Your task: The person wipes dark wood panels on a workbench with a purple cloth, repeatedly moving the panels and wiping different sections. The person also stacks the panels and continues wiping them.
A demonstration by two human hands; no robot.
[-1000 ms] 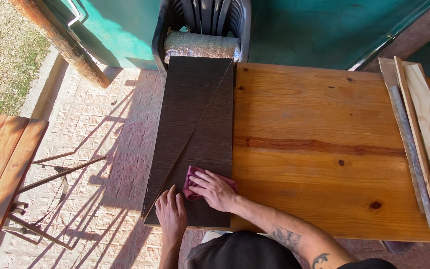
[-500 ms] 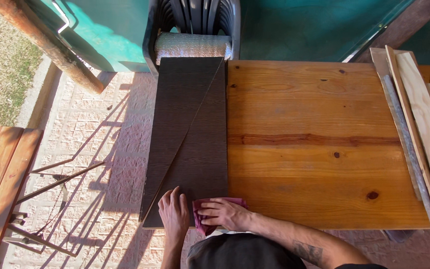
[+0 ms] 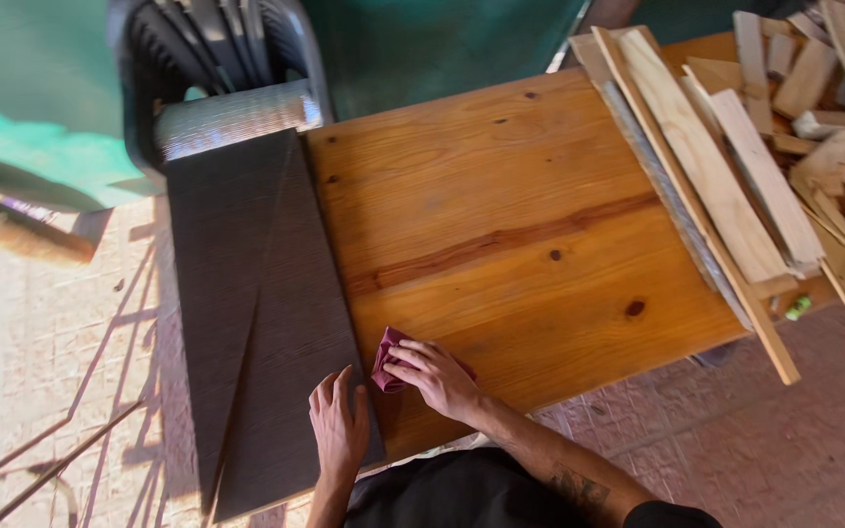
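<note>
A long dark brown board (image 3: 246, 293) lies along the left side of a varnished wooden table (image 3: 520, 225). My left hand (image 3: 339, 425) rests flat on the board's near right corner, fingers together. Just right of it, my right hand (image 3: 437, 376) presses a small dark red piece of abrasive cloth (image 3: 386, 357) against the table top beside the board's right edge. The cloth is partly hidden under my fingers.
A stack of dark plastic chairs (image 3: 217, 59) stands behind the board's far end, with a silvery roll (image 3: 232, 119) on it. Pale wooden slats and offcuts (image 3: 765, 156) are piled on the table's right side. Brick paving (image 3: 70, 323) lies to the left.
The view has swung and tilted right, bringing the pile of offcuts into sight. My right hand with the cloth has moved right, off the board's near end onto the table beside it.
</note>
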